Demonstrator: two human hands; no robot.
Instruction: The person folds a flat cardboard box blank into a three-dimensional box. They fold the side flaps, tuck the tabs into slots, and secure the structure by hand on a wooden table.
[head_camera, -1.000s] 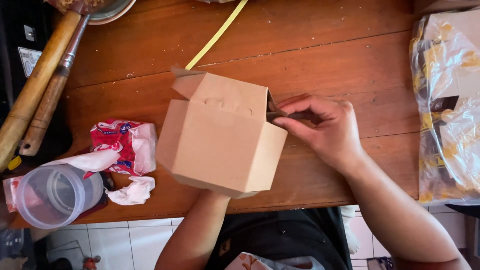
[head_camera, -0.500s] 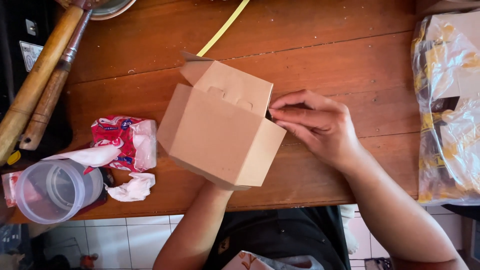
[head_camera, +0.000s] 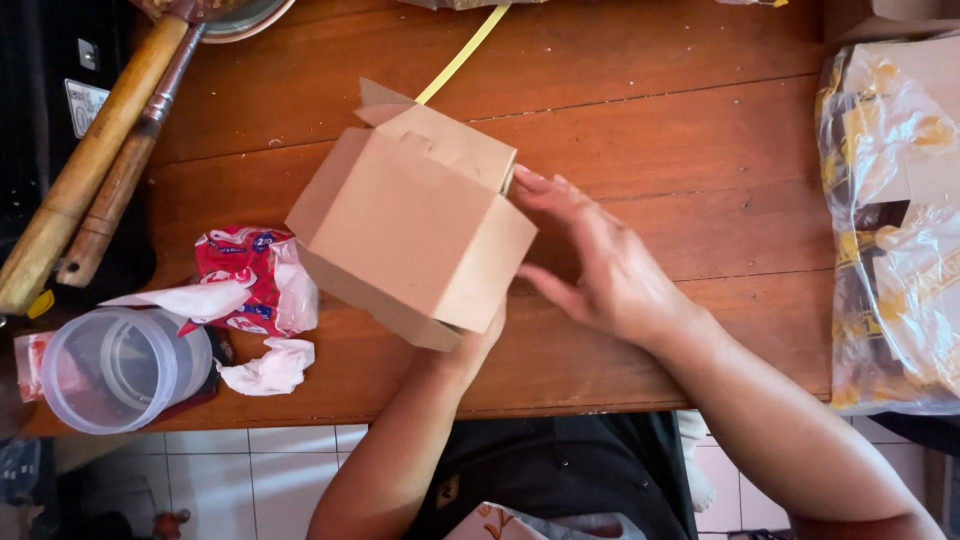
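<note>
Box-folding seems underway: brown cardboard box tilted above the counter, propped from beneath by the left hand, right hand spread flat beside its side, fingers wide, holding nothing.

Reddish-brown wooden table in daylight, white tiled floor below its edge.

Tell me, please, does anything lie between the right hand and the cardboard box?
Nothing visible does. The right hand is open, its fingertips right at the side of the box. The left hand holds the box from below. The wrapper and plastic jar lie off to the other side.
</note>
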